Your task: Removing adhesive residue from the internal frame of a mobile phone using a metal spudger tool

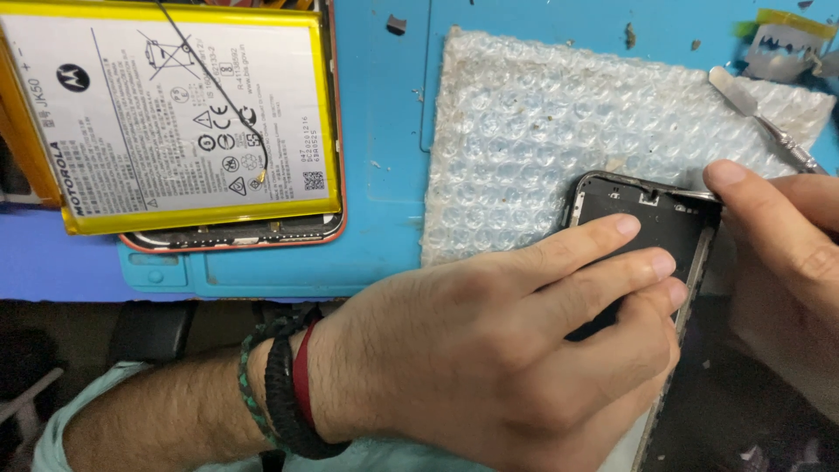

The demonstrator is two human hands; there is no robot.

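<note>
My left hand (489, 350) lies flat on a dark phone frame (664, 218), fingers pressing its inner surface. The frame rests on a sheet of bubble wrap (516, 131) atop a blue work mat (384, 175). My right hand (778, 253) comes in from the right, its thumb at the frame's top right corner. It holds a thin metal tool whose tip touches the frame's upper edge. Braided wristbands circle my left wrist.
An opened phone with a yellow-edged battery (175, 114) and a thin black cable lies at the upper left. A metal spudger (760, 114) rests at the upper right beside a small yellow-topped part (786, 35). The mat's front edge runs below the battery.
</note>
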